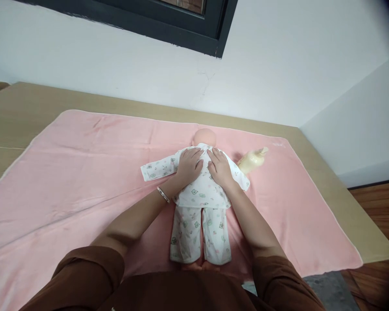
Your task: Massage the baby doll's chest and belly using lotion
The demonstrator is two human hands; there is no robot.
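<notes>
A baby doll (201,196) in a white printed top and trousers lies stretched out on a pink blanket (94,172), its bald head (205,137) away from me and no face showing. My left hand (189,164) rests flat on the left side of its upper body, fingers extended. On the other side, my right hand (219,166) lies flat too, fingers slightly apart. Neither hand grips anything. A baby bottle (252,161) with pale yellow contents lies tilted on the blanket, beside the doll's right-hand sleeve.
Beneath the blanket is a light wooden table (123,102), its back edge along a white wall (266,77). A dark window frame (181,36) is set in the wall above. At the right, wooden flooring (379,207) shows beyond the table's edge.
</notes>
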